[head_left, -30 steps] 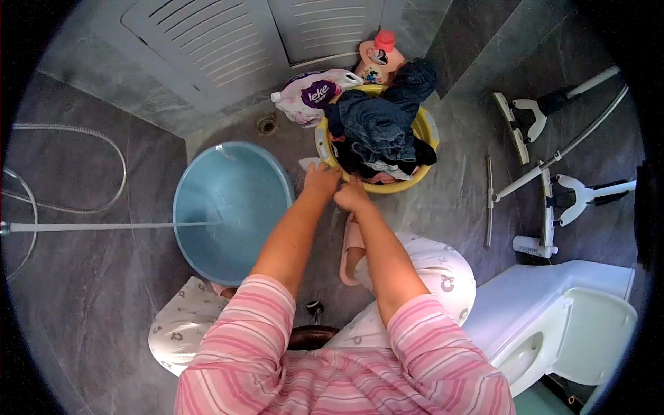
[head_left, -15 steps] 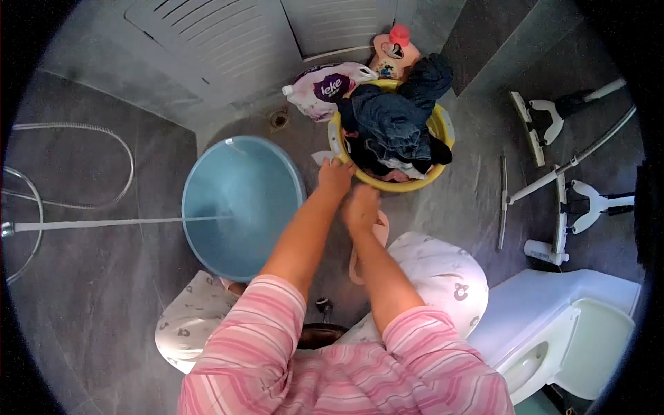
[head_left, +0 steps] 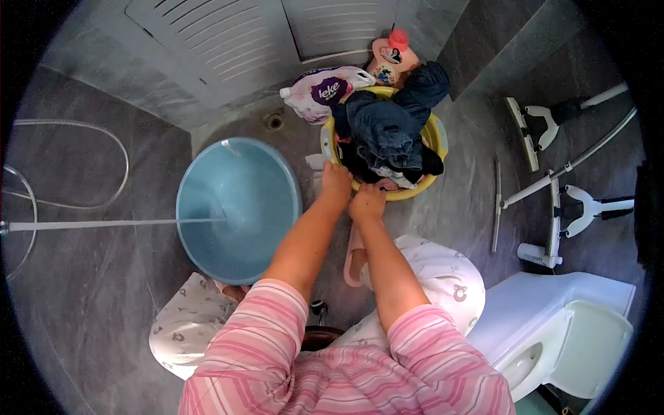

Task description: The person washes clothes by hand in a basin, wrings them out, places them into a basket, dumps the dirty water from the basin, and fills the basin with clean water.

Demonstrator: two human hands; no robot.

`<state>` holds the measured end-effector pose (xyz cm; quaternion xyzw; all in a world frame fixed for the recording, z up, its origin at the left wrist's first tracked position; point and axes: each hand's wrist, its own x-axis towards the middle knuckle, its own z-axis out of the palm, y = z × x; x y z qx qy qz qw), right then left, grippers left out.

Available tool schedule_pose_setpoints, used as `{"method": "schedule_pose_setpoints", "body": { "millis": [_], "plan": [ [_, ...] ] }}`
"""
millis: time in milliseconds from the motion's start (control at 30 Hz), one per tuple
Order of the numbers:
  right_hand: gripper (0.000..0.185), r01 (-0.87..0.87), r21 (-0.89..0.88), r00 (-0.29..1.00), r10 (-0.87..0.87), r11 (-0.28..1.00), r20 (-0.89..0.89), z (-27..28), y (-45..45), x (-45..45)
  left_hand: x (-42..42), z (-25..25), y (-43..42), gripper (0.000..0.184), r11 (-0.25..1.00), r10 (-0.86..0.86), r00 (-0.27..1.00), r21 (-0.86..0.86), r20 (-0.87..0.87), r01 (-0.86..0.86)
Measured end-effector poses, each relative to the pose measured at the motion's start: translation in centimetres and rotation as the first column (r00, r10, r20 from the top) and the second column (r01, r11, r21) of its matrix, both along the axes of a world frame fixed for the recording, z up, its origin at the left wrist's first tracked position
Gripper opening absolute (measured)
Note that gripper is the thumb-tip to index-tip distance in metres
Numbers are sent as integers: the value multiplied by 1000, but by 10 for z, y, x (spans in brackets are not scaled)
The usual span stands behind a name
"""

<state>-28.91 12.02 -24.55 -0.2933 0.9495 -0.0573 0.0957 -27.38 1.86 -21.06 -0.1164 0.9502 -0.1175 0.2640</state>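
A yellow basin (head_left: 437, 142) is heaped with dark clothes (head_left: 387, 128), among them a denim piece. At the basin's near left rim is my left hand (head_left: 336, 181), its fingers curled over the edge. My right hand (head_left: 368, 202) touches the near rim just beside it, fingers bent and pressed together against the edge. Something white (head_left: 316, 163) lies on the floor left of my left hand. To the left stands a blue basin (head_left: 238, 207), with a stream of water (head_left: 111, 225) running into it.
Behind the yellow basin are a leke bag (head_left: 325, 93) and a pink bottle (head_left: 393, 59). A floor drain (head_left: 274, 122) lies behind the blue basin. Mops (head_left: 536, 187) and a white bottle (head_left: 538, 255) are at right, above a toilet (head_left: 553, 346). A shower hose (head_left: 124, 166) hangs left.
My right hand, drawn back from the basin half a second ago, is at its near rim again. The white thing by my left hand shows more. The view has shifted slightly.
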Motion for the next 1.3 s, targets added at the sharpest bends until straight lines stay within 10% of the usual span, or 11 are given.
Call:
{"method": "schedule_pose_setpoints", "body": {
  "millis": [300, 367, 467, 600, 733, 900, 1033, 1167, 1300],
  "plan": [
    [22, -29, -99, 980, 47, 995, 191, -12, -10, 33, 23, 9, -5, 27, 996, -62, 972, -52, 227, 76],
    [20, 288, -284, 937, -207, 915, 282, 4, -12, 38, 33, 3, -12, 26, 996, -70, 967, -36, 244, 81],
    [16, 413, -559, 911, -334, 719, 244, 7, -18, 30, 62, -8, -26, 24, 996, 28, 953, 91, -303, -1],
    [19, 442, -724, 875, -431, 530, 219, 33, -25, 6, 71, 7, -38, 69, 880, 459, 745, 361, -484, -307],
    [44, 438, -776, 814, -567, 454, 127, 63, -35, -16, 43, 44, -33, 81, 924, 366, 632, 345, -684, -162],
    [60, 595, -584, 786, -553, 552, 277, 81, -42, -52, -2, 44, -16, 83, 943, 227, 808, 331, -544, -42],
    [59, 935, -254, 336, -393, 247, 856, 52, -56, -114, -9, 56, -19, 45, 870, 343, 859, 474, -381, -138],
    [55, 941, 59, 31, -258, 334, 966, 122, -43, -125, 7, 58, -19, 19, 937, 160, 794, 343, -587, 65],
    [46, 967, 20, 75, -360, 252, 930, 148, -42, -122, 24, 101, -20, 15, 914, 161, 691, 370, -705, 165]
  ]
}}
